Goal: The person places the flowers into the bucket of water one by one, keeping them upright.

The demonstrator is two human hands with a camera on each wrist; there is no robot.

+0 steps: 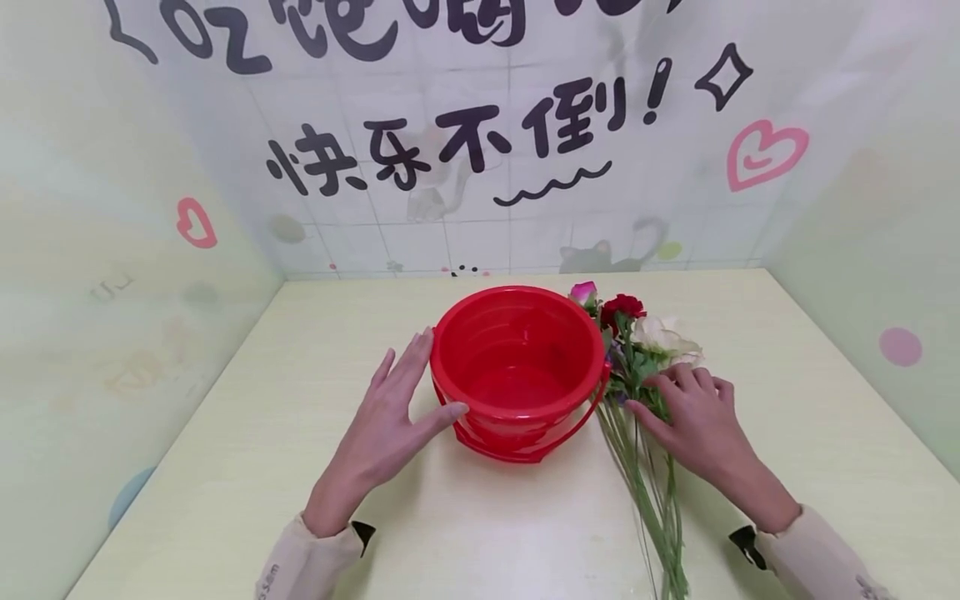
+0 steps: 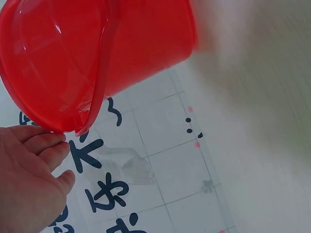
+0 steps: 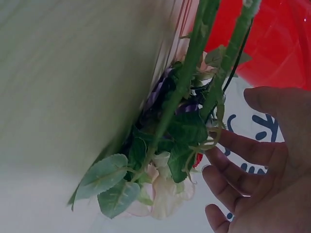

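Note:
A red plastic bucket (image 1: 495, 432) stands upright near the middle of the table, its red handle (image 1: 577, 427) hanging down on the near right side. Nothing shows inside it. My left hand (image 1: 386, 429) is at the bucket's left side, fingers extended along the rim and thumb at its front edge; the left wrist view shows the fingertips right at the rim. A bunch of flowers (image 1: 637, 367) lies right of the bucket, long green stems (image 1: 648, 500) toward me. Over its leafy part hovers my right hand (image 1: 697, 421), fingers loosely bent and spread, fingertips beside the leaves (image 3: 182, 141).
The flower heads include a pink bud (image 1: 583, 294), a dark red bloom (image 1: 622, 310) and a large cream bloom (image 1: 666, 337). Pale walls enclose the light wooden table (image 1: 315, 333) at the back and both sides. Large dark writing covers the back wall (image 1: 465, 242).

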